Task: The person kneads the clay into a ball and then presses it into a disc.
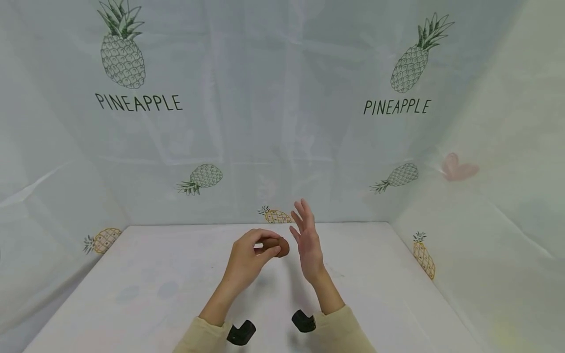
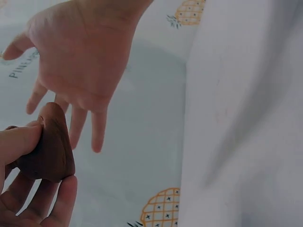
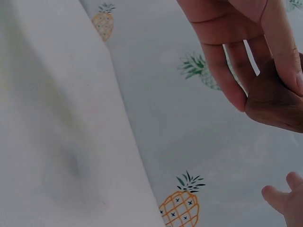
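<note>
A lump of brown clay (image 1: 282, 247) is held above the white table, its surface smooth with some creases in the left wrist view. My left hand (image 1: 247, 255) pinches it between thumb and fingertips. In the left wrist view the clay (image 2: 52, 146) looks roughly wedge-shaped, with the thumb on one face and fingers under it. My right hand (image 1: 309, 247) is raised just right of the clay, palm turned toward it, fingers straight and spread, holding nothing. Only some fingertips of the right hand (image 3: 289, 198) show in the right wrist view.
The white tabletop (image 1: 154, 274) lies below both hands. A pale curtain (image 1: 282, 122) printed with pineapples hangs behind and along both sides. A black wrist-worn piece (image 1: 241, 333) sits by the left cuff, and another black piece (image 1: 303, 321) by the right cuff.
</note>
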`<state>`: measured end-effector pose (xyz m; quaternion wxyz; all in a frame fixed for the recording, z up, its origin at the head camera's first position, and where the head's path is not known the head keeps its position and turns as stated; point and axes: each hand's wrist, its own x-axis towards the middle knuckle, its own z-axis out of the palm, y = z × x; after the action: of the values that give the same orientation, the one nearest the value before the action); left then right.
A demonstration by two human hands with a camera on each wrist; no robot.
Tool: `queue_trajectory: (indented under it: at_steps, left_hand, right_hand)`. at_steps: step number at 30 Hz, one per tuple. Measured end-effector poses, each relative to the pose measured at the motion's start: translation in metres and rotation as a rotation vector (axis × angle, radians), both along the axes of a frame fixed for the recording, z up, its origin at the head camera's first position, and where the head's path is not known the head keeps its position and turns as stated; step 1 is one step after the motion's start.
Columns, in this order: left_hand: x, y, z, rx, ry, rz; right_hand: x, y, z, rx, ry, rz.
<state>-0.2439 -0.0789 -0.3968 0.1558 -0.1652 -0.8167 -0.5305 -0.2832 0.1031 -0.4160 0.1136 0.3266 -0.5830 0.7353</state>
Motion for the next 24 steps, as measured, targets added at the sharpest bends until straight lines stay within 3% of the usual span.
queue_trajectory:
  at_steps: [12, 24]
  left_hand:
    - [0.001, 0.019, 0.007, 0.098, 0.0, -0.058]
    - [0.001, 0.028, 0.009, 0.125, 0.011, -0.073]
  right_hand:
    - [0.002, 0.004, 0.005, 0.016, 0.014, 0.003]
    - [0.001, 0.007, 0.012, 0.0, 0.033, -0.002]
